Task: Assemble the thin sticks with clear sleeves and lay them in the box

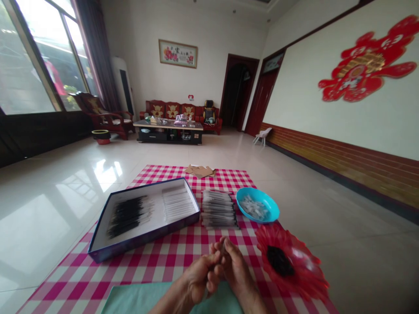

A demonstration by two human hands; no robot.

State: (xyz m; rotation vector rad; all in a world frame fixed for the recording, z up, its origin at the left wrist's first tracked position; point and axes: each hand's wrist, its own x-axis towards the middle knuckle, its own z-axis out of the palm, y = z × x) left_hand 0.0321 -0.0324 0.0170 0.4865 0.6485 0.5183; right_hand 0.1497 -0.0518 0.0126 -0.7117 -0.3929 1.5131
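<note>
Left hand (198, 279) and right hand (236, 270): hovering together over a green mat (173, 301), fingers (218, 248) pressing narrow, any held item too blurred to tell; red petal dish (307, 279) sitting just right, on checked cloth (183, 244).

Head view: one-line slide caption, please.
Left hand and right hand meet over pink gingham cloth by an open box, blue bowl and red flower-shaped dish.

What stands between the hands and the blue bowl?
Nothing visible: only pink checked cloth lies between the left hand, right hand and blue bowl. The stack of packets sits left of that path, the red flower-shaped dish right of it.
</note>
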